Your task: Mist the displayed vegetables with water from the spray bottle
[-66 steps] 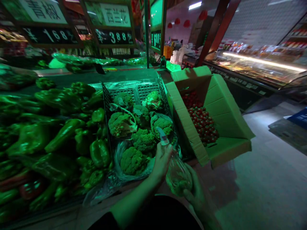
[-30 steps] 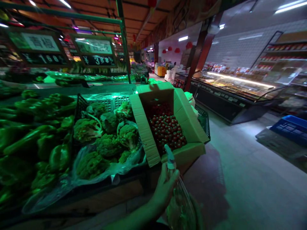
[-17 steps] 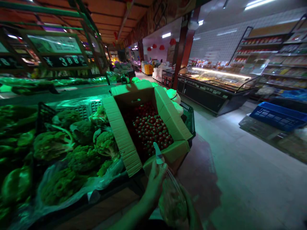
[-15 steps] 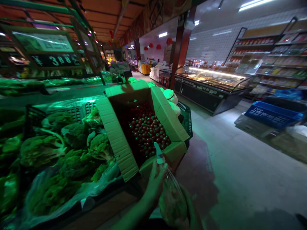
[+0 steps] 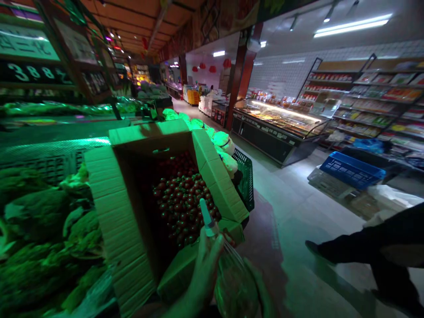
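My left hand (image 5: pixel 206 267) is closed around the twisted neck of a clear plastic bag (image 5: pixel 233 288) that holds something green. The bag's pale blue-white tip (image 5: pixel 205 217) sticks up above my fingers. My right hand (image 5: pixel 262 293) cups the bag from below and the right, fingers curled against it. Both hands are at the bottom centre, just in front of an open cardboard box (image 5: pixel 112 212) tilted toward me and filled with cherry tomatoes (image 5: pixel 180 201).
Broccoli heads (image 5: pixel 39 229) lie in a crate left of the box. A green basket (image 5: pixel 245 179) with pale wrapped produce sits behind it. Another person's dark leg and shoe (image 5: pixel 361 251) reach in at the right. A blue crate (image 5: pixel 351 170) and a lit counter (image 5: pixel 281 123) line the aisle.
The view has swung right and moved closer to the tomato box; the peppers have left the frame. A person's leg has come in at the right. My hands keep the same hold on the bag.
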{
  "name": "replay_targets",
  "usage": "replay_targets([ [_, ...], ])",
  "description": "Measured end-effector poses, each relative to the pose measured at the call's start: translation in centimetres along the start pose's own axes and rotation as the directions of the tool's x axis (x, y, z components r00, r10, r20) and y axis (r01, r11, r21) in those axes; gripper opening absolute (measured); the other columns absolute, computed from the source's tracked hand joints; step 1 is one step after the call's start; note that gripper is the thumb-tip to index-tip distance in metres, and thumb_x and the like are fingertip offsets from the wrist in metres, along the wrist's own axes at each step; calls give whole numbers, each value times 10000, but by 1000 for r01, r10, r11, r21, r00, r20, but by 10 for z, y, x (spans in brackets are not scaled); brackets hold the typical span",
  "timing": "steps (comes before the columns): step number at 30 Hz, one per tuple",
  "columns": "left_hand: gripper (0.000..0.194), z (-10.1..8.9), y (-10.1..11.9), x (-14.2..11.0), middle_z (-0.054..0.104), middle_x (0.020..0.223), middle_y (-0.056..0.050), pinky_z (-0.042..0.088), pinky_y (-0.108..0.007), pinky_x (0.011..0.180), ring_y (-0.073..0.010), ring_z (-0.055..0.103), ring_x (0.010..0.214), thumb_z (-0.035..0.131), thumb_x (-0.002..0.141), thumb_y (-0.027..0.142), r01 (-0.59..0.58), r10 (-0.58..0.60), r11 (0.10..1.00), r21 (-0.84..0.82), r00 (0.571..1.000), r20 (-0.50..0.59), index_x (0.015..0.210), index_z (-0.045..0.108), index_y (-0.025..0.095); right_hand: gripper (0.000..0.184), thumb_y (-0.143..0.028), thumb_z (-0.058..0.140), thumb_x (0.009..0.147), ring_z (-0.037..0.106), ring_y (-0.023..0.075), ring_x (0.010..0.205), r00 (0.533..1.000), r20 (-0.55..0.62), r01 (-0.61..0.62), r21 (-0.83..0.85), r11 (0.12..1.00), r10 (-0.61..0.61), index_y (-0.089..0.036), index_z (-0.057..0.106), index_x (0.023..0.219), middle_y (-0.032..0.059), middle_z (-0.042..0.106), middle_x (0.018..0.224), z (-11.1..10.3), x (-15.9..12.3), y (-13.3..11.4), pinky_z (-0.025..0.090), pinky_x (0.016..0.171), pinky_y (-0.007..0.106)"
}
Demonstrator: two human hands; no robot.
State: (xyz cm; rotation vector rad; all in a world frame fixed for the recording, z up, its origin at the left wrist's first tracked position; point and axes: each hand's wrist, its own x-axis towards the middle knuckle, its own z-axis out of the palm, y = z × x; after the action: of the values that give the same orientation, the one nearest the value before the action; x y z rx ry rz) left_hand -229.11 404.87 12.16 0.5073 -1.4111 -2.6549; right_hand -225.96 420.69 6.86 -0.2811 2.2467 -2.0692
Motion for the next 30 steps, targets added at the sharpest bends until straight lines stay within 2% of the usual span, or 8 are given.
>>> replay_targets([
  [3, 555, -2, 13, 5, 667, 872, -9, 512, -277, 692, -184, 632, 817, 758, 728, 553, -75, 65, 988, -132, 995, -80, 1126, 540, 232, 383, -387, 621, 931, 607, 259, 1130, 997, 79, 26, -15, 1000, -25, -202, 577, 1264, 100, 593, 1302, -7, 29, -5, 548, 923, 479],
  [7, 604, -13, 22, 18, 661, 885, -3, 537, -278, 683, -159, 630, 757, 738, 744, 572, -186, 161, 969, -165, 975, -155, 1197, 515, 240, 375, -397, 615, 935, 603, 265, 1159, 976, 216, 43, -21, 999, -37, -210, 589, 1259, 94, 597, 1316, -10, 66, -8, 534, 956, 485],
  [11, 724, -21, 23, 33, 656, 1000, -11, 545, -290, 776, -161, 643, 842, 815, 665, 546, -159, 101, 964, -214, 961, -259, 1249, 497, 259, 471, -450, 636, 908, 621, 280, 1169, 940, 340, 18, -10, 1000, -14, -192, 582, 1297, 129, 626, 1306, -4, 88, -1, 531, 988, 504],
  [14, 698, -19, 22, 39, 636, 1143, -32, 543, -312, 833, -179, 639, 941, 801, 700, 520, -156, 90, 960, -234, 958, -271, 1273, 484, 280, 482, -492, 610, 905, 622, 302, 1202, 918, 397, -25, 3, 1000, 22, -227, 598, 1307, 126, 653, 1295, -2, 95, 8, 534, 1013, 476],
  [19, 595, 2, 19, 45, 646, 892, 6, 531, -261, 714, -142, 623, 781, 796, 714, 501, -194, 128, 959, -205, 947, -295, 1177, 523, 246, 420, -474, 542, 934, 662, 305, 1158, 889, 457, -31, 12, 999, 22, -299, 607, 1310, 101, 684, 1270, -16, 109, 14, 572, 967, 432],
  [23, 605, 25, 13, 48, 667, 847, 4, 519, -281, 694, -157, 625, 734, 794, 718, 491, -268, 204, 950, -159, 921, -333, 1194, 508, 252, 627, -462, 735, 794, 630, 319, 1203, 861, 507, 49, -5, 999, -40, -336, 541, 1377, 63, 670, 1285, -41, 128, 9, 568, 969, 410],
  [27, 444, 50, -10, 50, 674, 850, -14, 519, -278, 700, -167, 625, 758, 761, 740, 523, -309, 276, 950, -55, 906, -320, 1021, 608, 216, 587, -446, 715, 818, 587, 266, 1263, 847, 526, 91, -13, 996, -71, -413, 517, 1370, -22, 638, 1308, -73, 145, 8, 535, 1011, 361],
  [30, 419, 79, -33, 56, 681, 886, -35, 517, -290, 764, -190, 639, 847, 763, 740, 516, -305, 277, 951, -49, 913, -300, 979, 622, 202, 487, -408, 660, 887, 596, 259, 1229, 846, 526, 108, -13, 994, -85, -332, 532, 1351, 39, 587, 1375, -107, 154, 10, 524, 1023, 432],
])
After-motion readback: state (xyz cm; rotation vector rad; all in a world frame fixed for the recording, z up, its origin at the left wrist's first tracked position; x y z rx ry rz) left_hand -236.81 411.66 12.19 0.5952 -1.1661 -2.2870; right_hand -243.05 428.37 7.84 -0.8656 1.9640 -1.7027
